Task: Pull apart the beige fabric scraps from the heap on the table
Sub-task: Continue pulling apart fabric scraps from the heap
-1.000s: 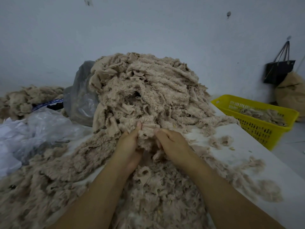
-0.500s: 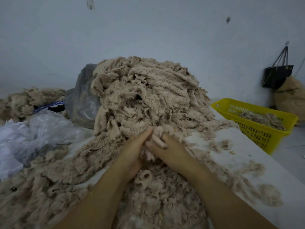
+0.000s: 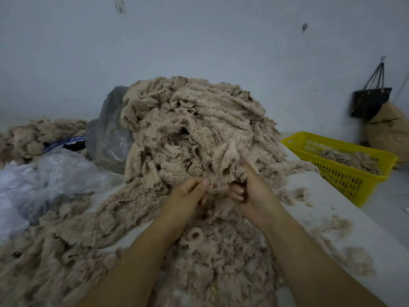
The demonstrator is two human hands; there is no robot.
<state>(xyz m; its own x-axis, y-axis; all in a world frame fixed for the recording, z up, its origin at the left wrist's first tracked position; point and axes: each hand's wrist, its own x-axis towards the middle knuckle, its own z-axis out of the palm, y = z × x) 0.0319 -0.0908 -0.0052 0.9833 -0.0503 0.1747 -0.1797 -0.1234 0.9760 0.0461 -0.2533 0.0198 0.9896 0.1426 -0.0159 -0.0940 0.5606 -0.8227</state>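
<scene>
Your left hand (image 3: 188,193) and right hand (image 3: 254,191) pinch a single fluffy beige fabric scrap (image 3: 230,160) between them, fingers curled tight on its lower edge, thumbs pressed against the cloth, the two hands close together but apart, with a short band of the scrap stretched across the gap. The scrap's frayed upper part stands up just beyond your right hand and leans against the front of the tall heap of beige fleece scraps (image 3: 190,127), which rises directly behind your grip on the white table (image 3: 332,204). Loose beige fluff and smaller scraps (image 3: 212,258) spread beneath your wrists and forearms and trail off to your left. Farther left of your hands lie crumpled clear plastic bags (image 3: 57,171), and a grey plastic bag (image 3: 110,134) rests against the heap's left flank. Well to the right of your grip, past the table's edge, sits a yellow perforated plastic basket (image 3: 354,180) with beige scraps inside, below a black bag (image 3: 369,100) hanging on the pale wall.
</scene>
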